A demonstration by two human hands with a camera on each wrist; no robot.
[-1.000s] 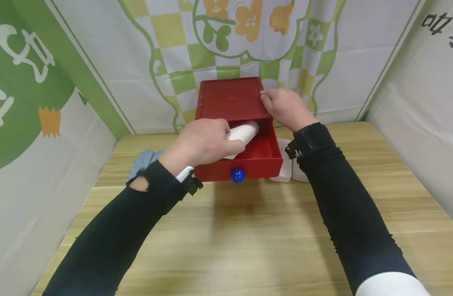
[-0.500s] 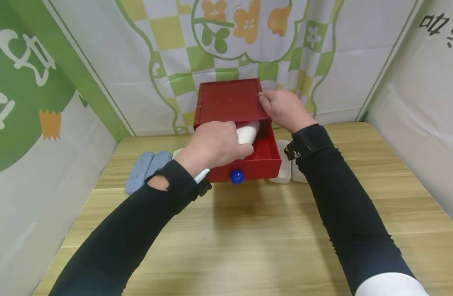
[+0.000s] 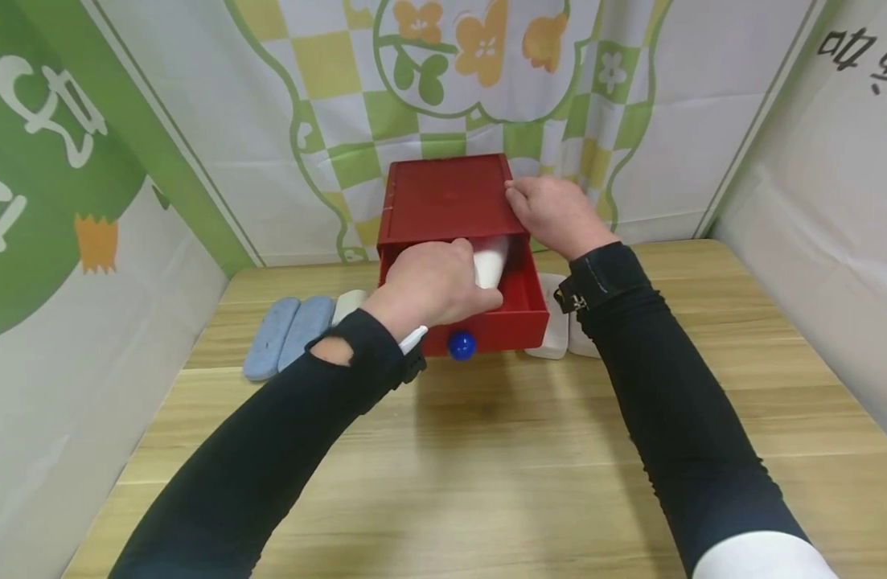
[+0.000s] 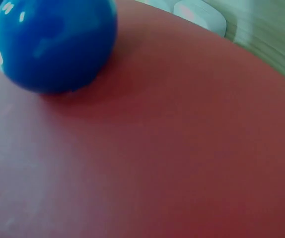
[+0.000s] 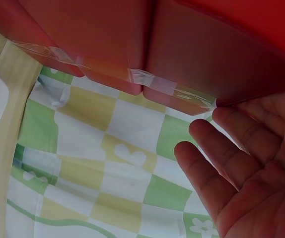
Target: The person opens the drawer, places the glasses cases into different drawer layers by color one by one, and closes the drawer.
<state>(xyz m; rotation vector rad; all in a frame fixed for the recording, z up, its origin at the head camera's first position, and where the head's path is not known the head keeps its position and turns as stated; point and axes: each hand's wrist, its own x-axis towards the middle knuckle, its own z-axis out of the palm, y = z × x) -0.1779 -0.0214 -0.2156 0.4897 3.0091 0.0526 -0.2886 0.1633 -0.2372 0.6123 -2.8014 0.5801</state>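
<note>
A red box (image 3: 450, 201) stands at the back of the table with its drawer (image 3: 511, 331) pulled out. My left hand (image 3: 436, 281) reaches over the drawer's front and grips a smooth white oblong object (image 3: 490, 261). Its far end lies beneath the box's top edge, and the fingers hide part of it. In the left wrist view, the blue knob (image 4: 55, 44) and the red drawer front fill most of the frame. My right hand (image 3: 562, 213) rests at the box's right top edge. From the right wrist, its fingers (image 5: 204, 181) look fairly straight beside the box.
Blue oblong pads (image 3: 272, 338) and a cream pad (image 3: 349, 304) lie left of the box. White pads (image 3: 555, 322) lie to its right. A checked curtain (image 3: 356, 129) hangs close behind. The wooden table (image 3: 486, 482) extends in front.
My left hand has moved right and slightly down over the drawer, and the white object has turned more upright in view. The right hand stays at the box's edge.
</note>
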